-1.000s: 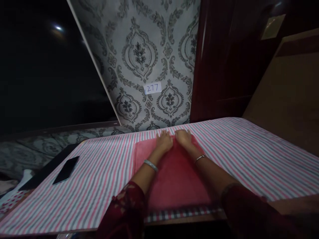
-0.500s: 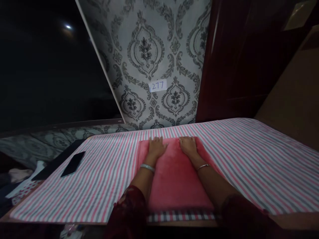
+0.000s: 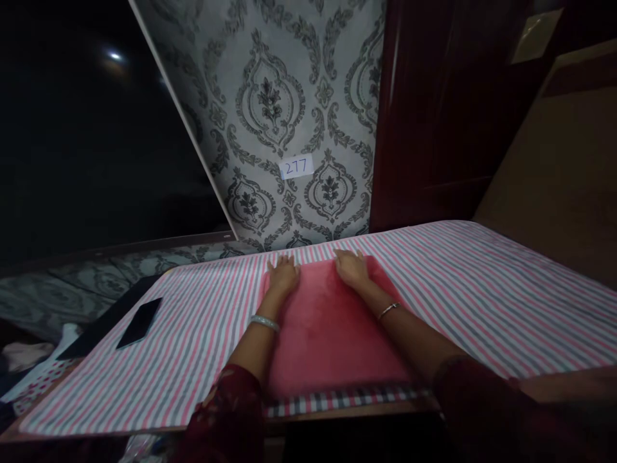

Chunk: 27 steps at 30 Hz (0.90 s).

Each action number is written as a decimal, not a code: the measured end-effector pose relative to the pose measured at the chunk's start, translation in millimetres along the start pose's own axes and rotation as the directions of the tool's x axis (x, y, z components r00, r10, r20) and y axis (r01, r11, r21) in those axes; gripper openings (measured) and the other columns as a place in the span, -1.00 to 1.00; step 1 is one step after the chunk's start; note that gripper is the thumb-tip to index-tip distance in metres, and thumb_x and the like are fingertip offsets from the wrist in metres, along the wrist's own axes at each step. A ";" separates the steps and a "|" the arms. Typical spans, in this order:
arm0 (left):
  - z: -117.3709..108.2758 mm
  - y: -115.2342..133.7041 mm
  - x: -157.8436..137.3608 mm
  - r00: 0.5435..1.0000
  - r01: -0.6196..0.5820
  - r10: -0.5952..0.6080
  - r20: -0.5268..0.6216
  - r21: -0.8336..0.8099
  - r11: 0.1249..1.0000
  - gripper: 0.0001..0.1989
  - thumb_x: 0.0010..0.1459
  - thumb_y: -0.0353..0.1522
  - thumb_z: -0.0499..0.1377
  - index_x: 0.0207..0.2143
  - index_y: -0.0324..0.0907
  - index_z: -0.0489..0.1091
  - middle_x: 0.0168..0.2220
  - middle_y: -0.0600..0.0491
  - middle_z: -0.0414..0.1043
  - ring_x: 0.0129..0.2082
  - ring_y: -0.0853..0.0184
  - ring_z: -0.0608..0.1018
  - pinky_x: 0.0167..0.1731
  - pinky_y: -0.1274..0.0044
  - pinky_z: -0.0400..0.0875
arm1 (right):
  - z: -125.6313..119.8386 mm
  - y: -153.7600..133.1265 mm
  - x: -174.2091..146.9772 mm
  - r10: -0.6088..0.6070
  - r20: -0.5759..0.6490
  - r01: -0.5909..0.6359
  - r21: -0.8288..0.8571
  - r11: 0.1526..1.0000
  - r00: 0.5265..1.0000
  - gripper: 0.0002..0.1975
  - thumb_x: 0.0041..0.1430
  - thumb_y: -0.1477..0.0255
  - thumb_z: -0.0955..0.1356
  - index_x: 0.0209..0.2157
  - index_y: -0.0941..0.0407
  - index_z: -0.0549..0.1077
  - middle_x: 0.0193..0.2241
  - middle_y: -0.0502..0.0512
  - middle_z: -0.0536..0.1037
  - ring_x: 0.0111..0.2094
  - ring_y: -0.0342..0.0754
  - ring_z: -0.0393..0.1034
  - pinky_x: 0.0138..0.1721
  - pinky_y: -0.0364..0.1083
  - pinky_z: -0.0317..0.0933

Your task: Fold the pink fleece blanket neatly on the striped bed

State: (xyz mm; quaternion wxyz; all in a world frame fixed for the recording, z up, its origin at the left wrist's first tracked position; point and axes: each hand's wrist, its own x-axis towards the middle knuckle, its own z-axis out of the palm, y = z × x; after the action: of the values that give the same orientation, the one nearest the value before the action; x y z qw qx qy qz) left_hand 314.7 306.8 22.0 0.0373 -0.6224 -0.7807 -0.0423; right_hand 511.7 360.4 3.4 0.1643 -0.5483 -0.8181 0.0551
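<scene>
A folded pink plush cloth (image 3: 332, 334) lies flat on a striped tablecloth (image 3: 193, 347), its near edge close to the table's front. My left hand (image 3: 283, 275) rests on the cloth's far left corner with the fingers spread. At the far edge, right of the middle, my right hand (image 3: 351, 267) lies on it, fingers stretched forward and apart. Neither hand grips the fabric. Each wrist wears a bracelet, and dark red sleeves cover the forearms near me.
A dark phone (image 3: 139, 323) lies on the tablecloth at the left. Behind stand a large black screen (image 3: 96, 141), patterned wallpaper with a paper label (image 3: 296, 166) reading 277, and a dark red door panel (image 3: 429, 116). A brown board (image 3: 569, 167) leans at the right.
My left hand has moved left across the pink cloth to its far corner. My right hand has shifted slightly toward the cloth's far edge. The view has turned a little to the right.
</scene>
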 end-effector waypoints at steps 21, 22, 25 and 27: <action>36.8 31.6 -19.2 0.991 -0.100 0.097 -0.089 -0.033 0.994 -0.44 0.41 -0.22 -0.15 0.35 -0.25 0.17 0.34 -0.20 0.24 0.35 0.02 0.24 0.32 0.03 -0.01 | 19.9 69.1 -11.3 0.147 0.095 -0.146 -0.013 0.989 0.985 -0.46 0.48 0.21 0.05 0.37 0.04 0.17 0.40 0.20 0.13 0.39 0.19 -0.03 0.27 0.35 -0.04; 36.9 31.5 -19.2 0.992 -0.098 0.094 -0.087 -0.037 0.995 -0.44 0.41 -0.21 -0.15 0.35 -0.24 0.17 0.34 -0.20 0.24 0.36 0.03 0.23 0.33 0.04 -0.01 | 21.9 73.0 -11.9 0.167 0.100 -0.168 0.000 0.986 0.981 -0.45 0.47 0.20 0.04 0.38 0.02 0.16 0.41 0.18 0.11 0.39 0.19 -0.04 0.27 0.35 -0.03; 37.8 30.9 -18.8 0.993 -0.088 0.084 -0.080 -0.049 0.995 -0.45 0.41 -0.21 -0.15 0.35 -0.22 0.18 0.34 -0.18 0.24 0.36 0.05 0.23 0.34 0.06 -0.02 | 27.5 76.7 -12.3 0.171 0.100 -0.175 0.028 0.984 0.980 -0.45 0.47 0.19 0.04 0.39 0.00 0.15 0.41 0.17 0.11 0.38 0.18 -0.01 0.26 0.31 0.01; 38.9 30.8 -18.6 0.994 -0.078 0.074 -0.079 -0.056 0.995 -0.44 0.41 -0.21 -0.15 0.35 -0.23 0.17 0.35 -0.19 0.22 0.37 0.06 0.22 0.34 0.08 -0.02 | 29.6 75.9 -12.4 0.175 0.086 -0.179 0.044 0.983 0.981 -0.44 0.47 0.18 0.03 0.38 0.01 0.15 0.41 0.16 0.12 0.37 0.17 0.00 0.26 0.26 0.04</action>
State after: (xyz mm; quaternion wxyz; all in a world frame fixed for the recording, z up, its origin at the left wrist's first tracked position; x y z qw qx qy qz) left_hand 348.6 300.0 -18.1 0.0506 -0.6504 -0.7528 -0.0879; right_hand 573.0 381.6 -47.6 0.1392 -0.6117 -0.7705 0.1130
